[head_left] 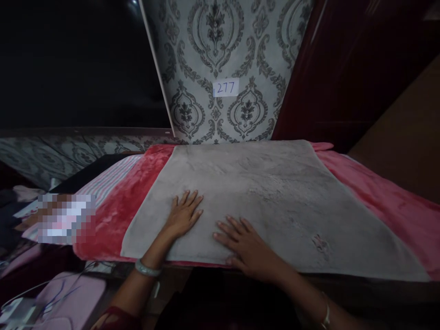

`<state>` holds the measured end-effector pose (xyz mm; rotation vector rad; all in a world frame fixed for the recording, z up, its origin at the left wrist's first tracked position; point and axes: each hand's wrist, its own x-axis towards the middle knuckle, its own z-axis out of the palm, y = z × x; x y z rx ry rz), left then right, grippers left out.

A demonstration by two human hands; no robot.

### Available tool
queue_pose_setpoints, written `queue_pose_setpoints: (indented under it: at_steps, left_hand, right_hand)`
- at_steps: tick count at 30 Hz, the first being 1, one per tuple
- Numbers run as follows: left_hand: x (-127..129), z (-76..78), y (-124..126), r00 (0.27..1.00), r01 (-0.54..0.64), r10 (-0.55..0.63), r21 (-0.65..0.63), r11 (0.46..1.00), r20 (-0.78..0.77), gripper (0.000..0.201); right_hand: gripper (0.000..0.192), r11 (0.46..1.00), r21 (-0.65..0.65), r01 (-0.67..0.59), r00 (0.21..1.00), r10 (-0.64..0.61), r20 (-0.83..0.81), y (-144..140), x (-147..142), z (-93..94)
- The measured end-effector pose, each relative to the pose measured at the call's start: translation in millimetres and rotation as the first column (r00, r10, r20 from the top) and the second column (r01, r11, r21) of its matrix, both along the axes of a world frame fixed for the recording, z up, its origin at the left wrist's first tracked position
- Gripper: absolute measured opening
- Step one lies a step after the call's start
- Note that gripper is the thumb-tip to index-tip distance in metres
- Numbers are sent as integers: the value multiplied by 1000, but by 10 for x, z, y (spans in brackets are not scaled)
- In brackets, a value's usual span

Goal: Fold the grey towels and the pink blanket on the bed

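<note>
A grey plush cloth (233,183) lies spread out over a red and pink fleece blanket (113,211) on a table. My left hand (184,214) rests on the left part of the grey cloth, palm down with its fingers spread. Closer to the front edge, my right hand (249,247) is on the same cloth, its fingers also apart. Neither hand holds anything. The cloth looks mostly flat, with rumpled or ruffled patches right of centre and a small reddish-brown mark (320,244) near its front right.
Striped fabric (110,176) shows beyond the blanket's left edge. A large dark screen (79,68) stands at the back left, and a dark red glossy panel (330,78) at the right. A paper label (226,87) reading 277 is on the patterned wall. A pink seat (79,293) is at lower left.
</note>
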<state>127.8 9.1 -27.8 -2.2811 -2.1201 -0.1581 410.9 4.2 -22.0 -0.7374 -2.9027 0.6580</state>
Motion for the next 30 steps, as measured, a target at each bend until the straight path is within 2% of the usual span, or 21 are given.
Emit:
queue_pose_setpoints:
  at_steps: [3,5,6,7,9,12,14,17,21,25,27,30]
  left_hand:
    - [-6,32,4,1000,-7,7,-6,1000,8,54]
    - [-11,98,32,1000,-10,11,-46,999,16,55]
    - [-4,149,64,1000,-9,11,-70,998,21,55]
    - [15,211,113,1000,-4,6,-82,997,28,52]
    - [98,353,272,998,50,-47,-66,997,52,47]
    - [319,517,640,976,199,-197,-2,980,92,48]
    - [477,527,902,963,251,-249,-11,968,98,51]
    - [636,371,1177,969,245,-244,-29,969,51,53]
    - [659,104,1271,973,232,-232,47,971,-10,56]
    - [615,64,1257,969,246,-246,41,968,-4,55]
    - [609,88,1252,969,247,-248,39,968,4,55]
    - [618,95,1251,968,251,-252,50,967,15,55]
  right_hand:
    - [61,981,-132,-141,988,132,-75,-224,113,101]
    - [57,955,-195,-225,968,196,-157,-182,204,171]
    - [55,954,-199,-223,963,184,-198,-86,248,204]
    - [55,966,-180,-186,962,142,-232,59,286,235]
    - [56,997,-75,-27,962,5,-272,457,326,285]
    - [60,975,118,188,960,-158,-230,1106,271,302]
    - [61,934,195,299,951,-275,-140,1406,191,252]
    - [59,884,277,376,922,-385,-22,1580,109,91]
    - [61,877,317,360,924,-382,7,1584,120,-82]
    - [60,908,276,316,940,-339,39,1486,173,-58]
    - [60,944,226,239,964,-259,65,1288,213,-28]
    - [65,989,127,70,996,-77,47,742,310,-7]
